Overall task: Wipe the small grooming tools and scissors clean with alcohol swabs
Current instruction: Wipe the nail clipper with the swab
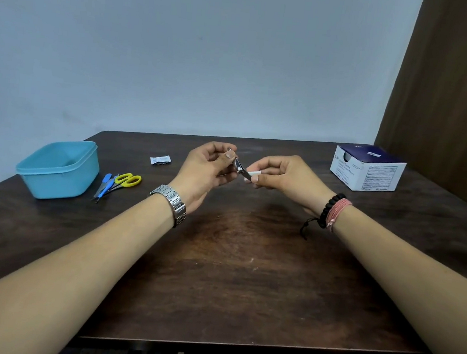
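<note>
Bare forearms reach up from the bottom corners over the dark bench [241, 263]. At frame centre the left hand [204, 171] pinches a metal nail clipper [239, 168]; the right hand [286, 179] grips a white swab [253, 174] against it. Scissors [125, 181] lie at left beside a blue tub [59, 170].

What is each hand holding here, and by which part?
Left hand pinches a small metal clipper-like tool by its upper end. Right hand holds a white swab folded over the tool's lower tip.
</note>
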The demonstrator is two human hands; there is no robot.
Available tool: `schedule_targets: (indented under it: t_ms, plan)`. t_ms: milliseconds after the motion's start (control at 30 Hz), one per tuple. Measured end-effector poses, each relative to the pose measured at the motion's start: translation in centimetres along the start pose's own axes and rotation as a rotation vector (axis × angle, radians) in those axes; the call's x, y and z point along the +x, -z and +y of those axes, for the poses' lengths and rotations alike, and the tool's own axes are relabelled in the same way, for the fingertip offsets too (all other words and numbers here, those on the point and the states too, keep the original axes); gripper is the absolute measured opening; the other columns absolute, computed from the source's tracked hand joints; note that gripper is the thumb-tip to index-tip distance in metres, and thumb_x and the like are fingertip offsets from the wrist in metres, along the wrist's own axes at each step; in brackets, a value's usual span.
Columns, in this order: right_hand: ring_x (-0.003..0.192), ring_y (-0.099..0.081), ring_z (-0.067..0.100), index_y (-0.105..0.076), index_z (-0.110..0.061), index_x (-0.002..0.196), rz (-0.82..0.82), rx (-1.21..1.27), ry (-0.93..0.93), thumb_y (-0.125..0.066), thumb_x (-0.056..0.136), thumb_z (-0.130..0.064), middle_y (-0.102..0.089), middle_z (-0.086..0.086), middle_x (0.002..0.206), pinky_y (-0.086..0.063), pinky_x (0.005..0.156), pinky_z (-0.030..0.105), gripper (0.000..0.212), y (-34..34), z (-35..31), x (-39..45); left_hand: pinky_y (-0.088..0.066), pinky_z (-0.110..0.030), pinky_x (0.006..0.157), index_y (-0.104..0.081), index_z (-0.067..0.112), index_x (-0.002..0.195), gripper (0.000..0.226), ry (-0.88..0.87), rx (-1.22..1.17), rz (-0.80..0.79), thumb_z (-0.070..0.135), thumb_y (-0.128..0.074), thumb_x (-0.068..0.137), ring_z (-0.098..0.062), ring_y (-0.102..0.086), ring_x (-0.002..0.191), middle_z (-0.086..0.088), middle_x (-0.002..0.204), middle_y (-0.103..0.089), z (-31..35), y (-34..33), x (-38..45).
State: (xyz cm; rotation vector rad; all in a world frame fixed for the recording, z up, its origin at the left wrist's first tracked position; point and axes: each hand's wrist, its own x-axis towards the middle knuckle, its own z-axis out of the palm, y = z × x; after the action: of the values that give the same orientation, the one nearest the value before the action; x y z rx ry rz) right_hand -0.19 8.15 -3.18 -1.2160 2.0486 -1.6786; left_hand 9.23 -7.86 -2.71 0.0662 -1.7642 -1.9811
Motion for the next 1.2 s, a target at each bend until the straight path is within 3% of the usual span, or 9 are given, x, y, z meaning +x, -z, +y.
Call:
schedule_targets:
  t_ms: [233,400,633,833,967,1200]
  plan:
    - [0.083,-0.068,0.004,-0.072,-0.004,0.102,-0.027,-0.072,0.046,-0.068,0.085,0.002,-0.074,0.007,0.092,-0.051,0.081,0.015,0.019,0.04,-0.01,0.1,-0.057,-0.025,0.072,-0.061,0.011,0.095,0.008,-0.042,0.021,0.026,0.006,-0.056,0.095,-0.01,-0.059,0.069,-0.001,0.078,-0.06,0.08,0.1,0.14]
    - [0.084,-0.068,0.01,-0.071,-0.007,0.103,-0.044,-0.121,0.072,-0.049,0.087,0.016,-0.074,0.014,0.096,-0.051,0.082,0.015,0.036,-0.1,-0.2,0.09,-0.057,-0.025,0.072,-0.062,0.012,0.094,0.009,-0.039,0.043,0.009,0.006,-0.055,0.095,-0.01,-0.059,0.07,-0.002,0.08,-0.06,-0.1,0.07,0.05]
    - [0.084,-0.068,0.009,-0.072,-0.009,0.105,-0.064,-0.087,0.083,-0.064,0.089,0.0,-0.074,0.013,0.097,-0.053,0.088,0.019,0.02,0.29,-0.55,-0.06,-0.057,-0.024,0.071,-0.062,0.012,0.095,0.01,-0.035,0.039,0.0,0.005,-0.054,0.096,-0.009,-0.06,0.07,-0.002,0.08,-0.06,0.07,0.11,0.04]
    - [0.088,-0.068,0.0,-0.071,-0.021,0.106,-0.081,-0.167,0.054,-0.053,0.093,0.008,-0.074,-0.003,0.094,-0.05,0.094,0.019,0.037,0.58,-0.56,0.01,-0.056,-0.023,0.069,-0.062,0.013,0.094,0.01,-0.027,0.073,-0.001,0.006,-0.055,0.096,-0.009,-0.059,0.071,-0.002,0.081,-0.059,0.06,0.17,0.04]
    - [0.086,-0.068,0.004,-0.074,-0.021,0.1,-0.061,-0.147,0.026,-0.059,0.091,0.005,-0.075,-0.006,0.087,-0.053,0.092,0.027,0.032,0.63,-0.16,0.2,-0.056,-0.024,0.069,-0.063,0.013,0.095,0.01,-0.012,0.083,-0.027,0.006,-0.055,0.095,-0.009,-0.059,0.072,-0.003,0.082,-0.06,0.07,0.04,-0.11]
    - [0.086,-0.067,0.007,-0.076,-0.017,0.098,-0.092,-0.129,0.027,-0.07,0.087,-0.012,-0.076,0.006,0.096,-0.055,0.086,0.024,0.014,0.55,-0.31,0.03,-0.056,-0.022,0.069,-0.064,0.013,0.096,0.01,-0.016,0.121,-0.04,0.007,-0.056,0.095,-0.01,-0.059,0.073,-0.003,0.083,-0.06,0.06,0.0,-0.21]
